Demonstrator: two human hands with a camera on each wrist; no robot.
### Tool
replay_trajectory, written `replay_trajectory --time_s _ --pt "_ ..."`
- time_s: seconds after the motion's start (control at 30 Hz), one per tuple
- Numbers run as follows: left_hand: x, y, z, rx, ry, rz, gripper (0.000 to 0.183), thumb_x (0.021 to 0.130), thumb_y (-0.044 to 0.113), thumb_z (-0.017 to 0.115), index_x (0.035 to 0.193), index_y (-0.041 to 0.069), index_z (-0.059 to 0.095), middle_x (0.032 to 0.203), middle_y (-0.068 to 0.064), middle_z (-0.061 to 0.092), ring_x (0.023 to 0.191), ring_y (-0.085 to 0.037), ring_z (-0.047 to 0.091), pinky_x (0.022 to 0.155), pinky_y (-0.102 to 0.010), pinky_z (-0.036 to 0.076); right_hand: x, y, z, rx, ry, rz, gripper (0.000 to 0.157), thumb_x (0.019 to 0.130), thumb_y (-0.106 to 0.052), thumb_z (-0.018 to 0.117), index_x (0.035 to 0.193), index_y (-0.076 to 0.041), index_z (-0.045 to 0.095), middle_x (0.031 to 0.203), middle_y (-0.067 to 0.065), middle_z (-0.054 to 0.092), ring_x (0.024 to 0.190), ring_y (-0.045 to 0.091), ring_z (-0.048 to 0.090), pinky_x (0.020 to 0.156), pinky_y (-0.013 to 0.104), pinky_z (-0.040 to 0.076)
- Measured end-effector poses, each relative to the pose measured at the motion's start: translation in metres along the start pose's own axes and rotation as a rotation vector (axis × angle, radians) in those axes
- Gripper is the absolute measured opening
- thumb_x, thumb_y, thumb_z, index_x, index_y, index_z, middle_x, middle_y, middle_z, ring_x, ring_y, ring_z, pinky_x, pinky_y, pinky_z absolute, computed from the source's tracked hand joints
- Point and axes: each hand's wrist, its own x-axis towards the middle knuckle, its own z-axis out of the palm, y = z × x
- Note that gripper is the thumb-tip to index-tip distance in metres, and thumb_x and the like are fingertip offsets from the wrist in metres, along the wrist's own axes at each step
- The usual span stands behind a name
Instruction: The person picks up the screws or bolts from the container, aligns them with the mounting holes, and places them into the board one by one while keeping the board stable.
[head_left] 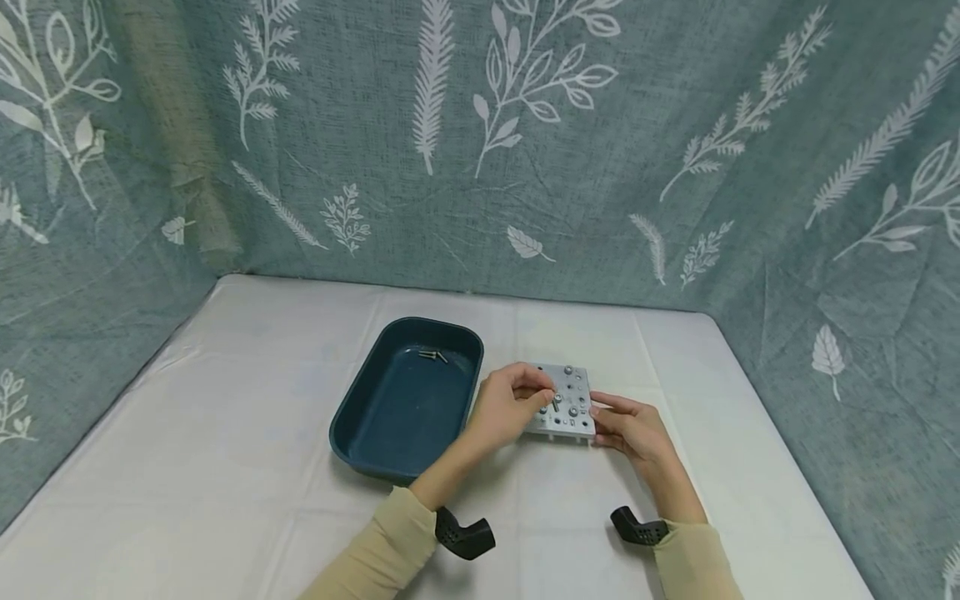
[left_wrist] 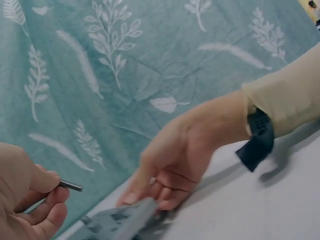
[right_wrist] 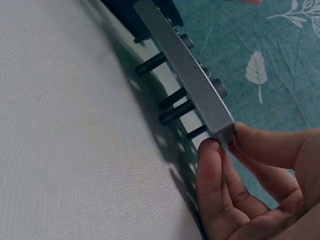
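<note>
Between the thumb and fingers of the left hand [head_left: 506, 408] was a slim screw [left_wrist: 71, 186], held in a narrow pinch with one end jutting free. Just under that grip was the top face of the plate [right_wrist: 183, 65], so near that it could not be told whether the screw touched it. To the right of the pinch, the right hand [head_left: 633, 429] gripped the plate by its right edge, thumb and fingers drawn in close about the rim.

Judging by how things lay, the work stood partway. Several bolts were already in the plate: their heads [head_left: 573, 412] showed on the top face beside the left fingertips, and shanks [right_wrist: 177, 112] stuck out underneath, close to the right hand's hold. Other holes near the pinch looked bare, though the left hand hid part of that face. Outside the plate were the pinched screw and a few loose screws [head_left: 431, 355], which lay to the left of both grips, near the far end of the tray [head_left: 397, 417]. Beneath both hands spread the white cloth [head_left: 225, 417]; whether the shank tips rested on it was not clear
</note>
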Motion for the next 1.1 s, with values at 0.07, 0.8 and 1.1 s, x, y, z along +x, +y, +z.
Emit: replay_trajectory --time_s 0.07,0.8,1.1 --pt "-0.002 -0.004 0.008 0.006 0.013 0.001 0.005 0.091 0.004 0.071 0.095 0.007 0.07 0.091 0.0 0.071 0.083 -0.012 0.066 0.075 -0.027 0.054 0.0 -0.001 0.0 -0.002 0.0 -0.002 0.045 0.09 0.0 0.069 0.133 0.007 0.057 0.094 0.013 0.071 0.07 0.016 0.066 0.059 0.025 0.056" --pt "-0.002 -0.03 0.026 0.21 0.037 0.157 0.009 0.09 -0.001 0.071 0.095 0.005 0.071 0.088 0.004 0.069 0.078 -0.007 0.062 0.07 -0.023 0.052 -0.001 -0.008 -0.001 0.002 -0.011 0.0 0.047 0.09 -0.001 0.071 0.133 0.007 0.056 0.096 0.012 0.071 0.072 0.017 0.067 0.06 0.026 0.056" --pt "-0.004 -0.034 0.026 0.178 0.019 0.149 0.01 0.088 -0.001 0.072 0.091 0.008 0.071 0.087 0.003 0.07 0.076 -0.005 0.061 0.069 -0.023 0.052 -0.003 -0.004 0.0 0.001 -0.014 0.011 0.047 0.09 -0.001 0.07 0.134 0.007 0.056 0.094 0.012 0.071 0.069 0.017 0.066 0.06 0.026 0.056"
